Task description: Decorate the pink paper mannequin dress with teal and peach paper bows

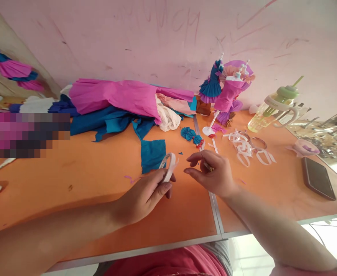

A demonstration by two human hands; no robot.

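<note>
A narrow roll of white tape (170, 168) stands upright in my left hand (149, 193), pinched between thumb and fingers, its loose end sticking out to the right. To the right of it, my right hand (214, 170) hovers over the table with thumb and forefinger apart. Its other fingers curl around a small gold-coloured metal thing, mostly hidden in the palm. A square of blue crepe paper (153, 153) lies just behind the roll. Farther back are a blue paper bow (190, 135) and a tiny blue scrap (180, 153).
Pink crepe paper (116, 96) and blue paper (107, 120) lie along the wall. Small paper dresses hang on a white stand (208, 130). Tangled white strips (243, 145), a drink bottle (268, 111), a small bowl (304, 147) and a phone (318, 179) are on the right.
</note>
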